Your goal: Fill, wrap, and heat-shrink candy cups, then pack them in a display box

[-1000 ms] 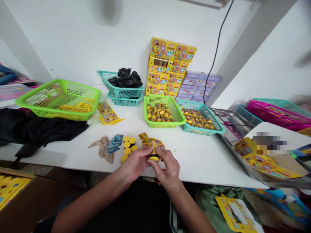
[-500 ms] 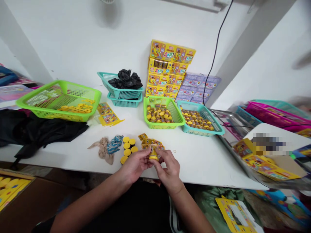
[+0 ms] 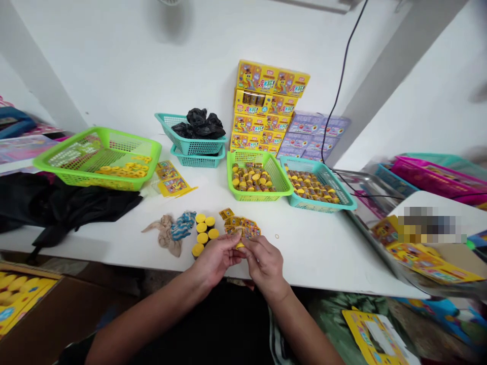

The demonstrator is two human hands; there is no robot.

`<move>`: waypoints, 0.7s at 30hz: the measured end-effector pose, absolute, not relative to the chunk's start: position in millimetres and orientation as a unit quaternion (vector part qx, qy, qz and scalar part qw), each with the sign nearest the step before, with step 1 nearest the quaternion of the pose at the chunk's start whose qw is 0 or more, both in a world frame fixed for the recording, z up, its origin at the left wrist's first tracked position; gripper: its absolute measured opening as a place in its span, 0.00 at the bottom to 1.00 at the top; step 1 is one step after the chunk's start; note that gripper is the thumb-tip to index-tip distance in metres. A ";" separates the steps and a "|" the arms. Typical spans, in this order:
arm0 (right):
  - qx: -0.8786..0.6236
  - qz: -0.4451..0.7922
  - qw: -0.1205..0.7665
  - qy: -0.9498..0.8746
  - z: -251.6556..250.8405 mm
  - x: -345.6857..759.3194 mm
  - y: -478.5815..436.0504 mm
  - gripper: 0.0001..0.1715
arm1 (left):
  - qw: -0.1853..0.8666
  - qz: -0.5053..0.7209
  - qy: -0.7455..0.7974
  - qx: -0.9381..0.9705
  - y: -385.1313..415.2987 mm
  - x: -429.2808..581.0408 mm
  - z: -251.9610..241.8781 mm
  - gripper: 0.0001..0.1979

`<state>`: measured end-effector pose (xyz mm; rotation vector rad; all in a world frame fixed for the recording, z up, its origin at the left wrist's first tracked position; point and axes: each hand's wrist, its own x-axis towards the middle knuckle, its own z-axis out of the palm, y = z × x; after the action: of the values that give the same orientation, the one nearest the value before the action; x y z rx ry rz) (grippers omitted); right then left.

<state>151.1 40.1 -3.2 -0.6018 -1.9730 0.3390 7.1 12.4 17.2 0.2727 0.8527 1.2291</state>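
My left hand and my right hand meet at the front edge of the white table, fingers pinched together round a small yellow-capped container that is mostly hidden between them. Just behind the hands lies a pile of small yellow printed stickers. To the left of the hands stand several yellow-capped containers in a cluster. A crumpled beige and blue cloth lies beside them.
A green basket and a teal basket hold many small containers. A large green basket with yellow rings sits far left, stacked teal baskets with black bags behind. Yellow boxes stack against the wall. Black cloth drapes left.
Both hands have closed in tighter round the small container, which now shows less between the fingers. The view has shifted slightly.
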 end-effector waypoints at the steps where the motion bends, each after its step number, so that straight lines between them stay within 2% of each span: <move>1: -0.251 0.117 0.494 -0.824 -4.2 152.3 39.9 0.20 | 0.727 0.556 0.382 0.125 12.2 7.1 17.7 0.14; 3: -0.269 0.103 0.496 -0.819 -5.0 153.9 39.7 0.21 | 0.738 0.551 0.368 0.128 12.6 7.0 20.1 0.13; 7: -0.299 0.153 0.527 -0.781 -3.6 153.6 39.6 0.23 | 0.763 0.534 0.345 0.121 15.4 6.5 25.6 0.13; 12: -0.286 0.155 0.523 -0.788 -4.0 151.1 39.2 0.23 | 0.742 0.547 0.364 0.133 16.4 9.5 22.9 0.14; 16: -0.277 0.151 0.531 -0.786 -8.7 152.0 40.3 0.20 | 0.733 0.552 0.371 0.140 12.4 13.3 17.9 0.16; 21: -0.284 0.155 0.521 -0.790 -11.4 154.0 42.6 0.17 | 0.754 0.525 0.375 0.124 11.9 11.1 17.1 0.12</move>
<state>154.0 42.6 -11.4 -0.6803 -1.8924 0.3726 11.1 11.9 17.1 0.2706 0.8188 1.1467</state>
